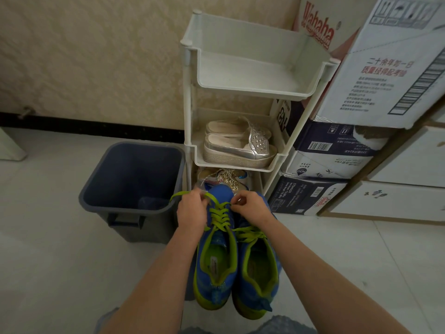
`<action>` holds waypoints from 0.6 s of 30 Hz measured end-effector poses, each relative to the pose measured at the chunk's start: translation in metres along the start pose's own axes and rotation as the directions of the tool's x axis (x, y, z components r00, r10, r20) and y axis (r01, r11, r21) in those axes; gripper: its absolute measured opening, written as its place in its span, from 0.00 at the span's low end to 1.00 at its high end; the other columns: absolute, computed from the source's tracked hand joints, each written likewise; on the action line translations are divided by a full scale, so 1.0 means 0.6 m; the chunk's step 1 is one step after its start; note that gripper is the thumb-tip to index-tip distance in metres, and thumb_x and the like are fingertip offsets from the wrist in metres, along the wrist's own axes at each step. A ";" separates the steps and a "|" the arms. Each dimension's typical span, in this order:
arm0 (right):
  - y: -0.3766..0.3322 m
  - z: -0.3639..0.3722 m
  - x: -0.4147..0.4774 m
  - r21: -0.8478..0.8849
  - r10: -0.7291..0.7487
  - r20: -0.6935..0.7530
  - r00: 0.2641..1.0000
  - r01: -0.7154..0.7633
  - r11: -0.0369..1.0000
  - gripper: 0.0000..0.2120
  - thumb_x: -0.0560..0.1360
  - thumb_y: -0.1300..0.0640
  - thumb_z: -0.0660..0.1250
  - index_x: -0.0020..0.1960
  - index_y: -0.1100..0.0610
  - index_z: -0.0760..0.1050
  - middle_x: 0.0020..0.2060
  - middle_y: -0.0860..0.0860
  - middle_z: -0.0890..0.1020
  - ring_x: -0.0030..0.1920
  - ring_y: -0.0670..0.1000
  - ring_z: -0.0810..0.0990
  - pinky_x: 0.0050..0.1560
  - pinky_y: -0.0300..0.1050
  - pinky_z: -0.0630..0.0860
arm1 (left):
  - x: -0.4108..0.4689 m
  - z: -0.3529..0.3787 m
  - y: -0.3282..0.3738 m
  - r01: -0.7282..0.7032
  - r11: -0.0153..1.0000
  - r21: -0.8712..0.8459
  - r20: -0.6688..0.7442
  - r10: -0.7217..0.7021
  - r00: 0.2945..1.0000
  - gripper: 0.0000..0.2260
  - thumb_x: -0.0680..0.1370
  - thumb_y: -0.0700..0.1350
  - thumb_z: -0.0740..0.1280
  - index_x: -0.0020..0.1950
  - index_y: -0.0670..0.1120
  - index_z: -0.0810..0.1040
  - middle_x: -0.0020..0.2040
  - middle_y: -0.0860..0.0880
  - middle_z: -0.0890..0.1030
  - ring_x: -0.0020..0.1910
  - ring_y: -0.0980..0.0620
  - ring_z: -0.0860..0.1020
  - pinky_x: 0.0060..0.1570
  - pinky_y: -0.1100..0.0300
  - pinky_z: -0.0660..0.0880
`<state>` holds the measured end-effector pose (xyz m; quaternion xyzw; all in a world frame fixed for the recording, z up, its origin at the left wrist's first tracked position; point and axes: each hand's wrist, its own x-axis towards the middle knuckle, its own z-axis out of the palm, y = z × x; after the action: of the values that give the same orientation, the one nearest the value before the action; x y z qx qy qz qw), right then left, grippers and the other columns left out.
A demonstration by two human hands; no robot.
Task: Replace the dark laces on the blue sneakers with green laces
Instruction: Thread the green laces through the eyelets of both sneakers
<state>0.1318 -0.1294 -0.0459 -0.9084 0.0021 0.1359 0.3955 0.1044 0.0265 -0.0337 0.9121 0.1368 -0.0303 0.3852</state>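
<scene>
Blue sneakers (pixel 216 261) sit side by side on the pale floor (pixel 48 261), toes towards the white shoe rack (pixel 240 92). On the left-hand one, the left hand (pixel 192 208) pinches one end of the green lace (pixel 220 214) and the right hand (pixel 250 206) pinches the other, hiding the toe. The grey bin (pixel 130 179) crowds the left side, silver platform shoes (pixel 238 148) sit on the middle shelf, and cardboard boxes (pixel 385 68) are stacked to the right.
</scene>
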 end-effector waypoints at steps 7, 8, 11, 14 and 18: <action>0.002 0.009 -0.002 -0.035 0.006 -0.039 0.999 -0.008 0.999 0.14 0.71 0.69 0.65 0.38 0.50 0.72 0.40 0.51 0.79 0.44 0.49 0.78 0.45 0.42 0.74 | -0.004 0.000 0.017 0.045 0.999 0.003 -0.059 -0.045 0.997 0.05 0.82 0.40 0.56 0.54 0.38 0.67 0.41 0.42 0.75 0.43 0.38 0.79 0.43 0.45 0.78; 0.003 0.009 -0.002 -0.033 0.011 -0.033 0.999 -0.012 0.999 0.12 0.72 0.68 0.65 0.40 0.52 0.74 0.41 0.52 0.80 0.44 0.49 0.77 0.46 0.41 0.74 | -0.005 -0.001 0.020 0.058 0.998 -0.019 -0.054 -0.059 0.997 0.05 0.82 0.39 0.55 0.54 0.38 0.66 0.39 0.43 0.73 0.42 0.39 0.79 0.43 0.44 0.78; 0.006 0.008 0.000 -0.006 0.017 -0.030 0.999 -0.017 1.000 0.06 0.73 0.66 0.66 0.43 0.55 0.76 0.46 0.53 0.81 0.46 0.48 0.77 0.48 0.40 0.73 | -0.007 -0.002 0.024 0.098 0.993 -0.070 -0.051 -0.101 0.994 0.04 0.82 0.37 0.53 0.53 0.39 0.65 0.38 0.45 0.70 0.39 0.43 0.75 0.44 0.46 0.77; 0.007 0.006 -0.001 0.019 -0.001 -0.020 1.000 0.001 1.000 0.03 0.74 0.63 0.66 0.45 0.60 0.79 0.46 0.54 0.82 0.46 0.49 0.78 0.48 0.40 0.73 | -0.002 -0.001 0.012 0.063 0.997 -0.039 -0.064 -0.066 0.996 0.05 0.82 0.40 0.55 0.55 0.39 0.67 0.39 0.45 0.73 0.40 0.42 0.77 0.41 0.48 0.76; 0.007 0.002 -0.003 0.050 0.003 -0.003 1.000 -0.003 0.999 0.06 0.75 0.63 0.66 0.49 0.64 0.80 0.49 0.56 0.82 0.47 0.48 0.77 0.50 0.42 0.74 | 0.002 -0.003 -0.002 0.032 0.993 -0.114 0.004 -0.032 0.999 0.03 0.80 0.43 0.63 0.50 0.43 0.71 0.40 0.45 0.79 0.27 0.49 0.77 0.25 0.59 0.72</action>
<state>0.1291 -0.1317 -0.0491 -0.8985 0.0076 0.1349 0.4177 0.1049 0.0286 -0.0333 0.8863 0.1525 -0.0297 0.4364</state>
